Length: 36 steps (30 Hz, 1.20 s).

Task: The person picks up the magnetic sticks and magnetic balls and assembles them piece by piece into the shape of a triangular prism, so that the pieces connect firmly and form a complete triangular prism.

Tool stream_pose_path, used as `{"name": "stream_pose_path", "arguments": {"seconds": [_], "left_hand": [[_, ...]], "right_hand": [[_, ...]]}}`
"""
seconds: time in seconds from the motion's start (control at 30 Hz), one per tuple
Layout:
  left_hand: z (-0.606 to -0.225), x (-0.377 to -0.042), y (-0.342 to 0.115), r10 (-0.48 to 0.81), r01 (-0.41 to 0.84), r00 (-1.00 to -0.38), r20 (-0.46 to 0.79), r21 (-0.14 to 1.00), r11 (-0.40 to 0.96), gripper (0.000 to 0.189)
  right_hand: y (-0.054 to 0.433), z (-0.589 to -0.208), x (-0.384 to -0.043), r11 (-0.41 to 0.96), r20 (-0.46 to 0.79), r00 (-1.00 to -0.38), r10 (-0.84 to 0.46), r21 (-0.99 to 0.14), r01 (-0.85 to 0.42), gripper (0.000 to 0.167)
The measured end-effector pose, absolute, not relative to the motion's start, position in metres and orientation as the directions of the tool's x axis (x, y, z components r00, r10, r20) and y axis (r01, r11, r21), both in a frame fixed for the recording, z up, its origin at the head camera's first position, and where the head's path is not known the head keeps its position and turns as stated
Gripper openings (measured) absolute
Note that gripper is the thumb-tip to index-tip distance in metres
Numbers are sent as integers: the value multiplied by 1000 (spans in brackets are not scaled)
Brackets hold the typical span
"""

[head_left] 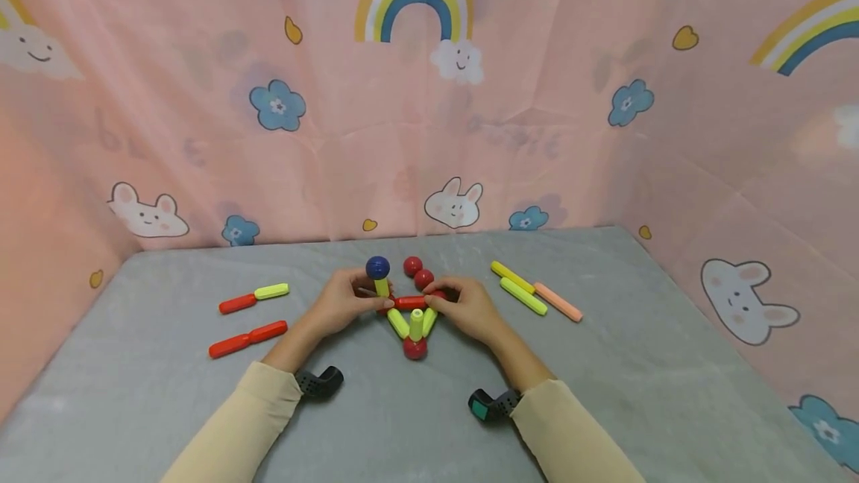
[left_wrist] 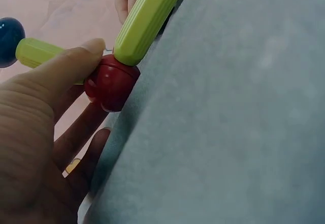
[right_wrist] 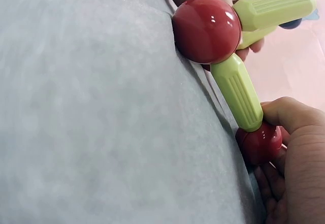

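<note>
A triangular frame of toy rods and balls stands on the grey cloth. My left hand [head_left: 338,300] pinches its back left red ball [left_wrist: 112,84] between thumb and fingers. From that ball rises a yellow-green rod [head_left: 382,288] topped by a blue ball [head_left: 378,267]. At the back right corner my right hand [head_left: 472,309] grips another red ball [right_wrist: 262,144]. A red rod [head_left: 411,302] spans these two corners. Two yellow-green side rods [right_wrist: 237,93] run to the front red ball [head_left: 414,349], which carries an upright yellow-green rod [head_left: 416,324].
Two loose red balls [head_left: 418,272] lie just behind the frame. To the left are a red and yellow-green rod pair [head_left: 253,298] and a red pair [head_left: 247,339]. Two yellowish rods [head_left: 523,296] and a peach rod [head_left: 558,302] lie right. A pink printed curtain [head_left: 537,155] surrounds the table.
</note>
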<state>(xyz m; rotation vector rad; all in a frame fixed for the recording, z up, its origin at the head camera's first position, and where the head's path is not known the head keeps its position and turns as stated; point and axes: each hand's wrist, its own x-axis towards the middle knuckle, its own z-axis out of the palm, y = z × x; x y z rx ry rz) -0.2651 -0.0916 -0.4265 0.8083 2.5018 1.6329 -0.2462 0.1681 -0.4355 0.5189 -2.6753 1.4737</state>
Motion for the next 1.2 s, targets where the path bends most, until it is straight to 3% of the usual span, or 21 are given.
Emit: {"name": "stream_pose_path", "arguments": {"seconds": [0.23, 0.4, 0.53, 0.7, 0.9, 1.03, 1.2], "left_hand": [[-428, -265, -93, 433, 386, -872, 229, 865, 319, 28], [-431, -264, -92, 432, 364, -877, 210, 878, 312, 28], [-432, -264, -91, 443, 367, -871, 213, 882, 296, 27], [-430, -264, -92, 451, 387, -863, 228, 872, 301, 24], [-429, -265, -90, 472, 401, -851, 230, 864, 304, 24], [-428, -265, -91, 474, 398, -852, 224, 865, 305, 23], [-430, -265, -92, 474, 393, -854, 217, 865, 313, 22]], "right_hand": [[165, -434, -245, 495, 225, -950, -215, -814, -305, 16], [159, -436, -244, 513, 284, -955, -89, -808, -288, 34], [152, -435, -241, 600, 305, -934, -186, -717, -354, 52], [144, -433, -239, 643, 303, -920, -250, -658, -392, 40], [145, -433, -239, 644, 339, -935, -104, -694, -323, 33], [145, -433, -242, 633, 316, -948, -44, -725, -271, 39], [145, -434, -246, 565, 262, -960, 100, -809, -162, 34]]}}
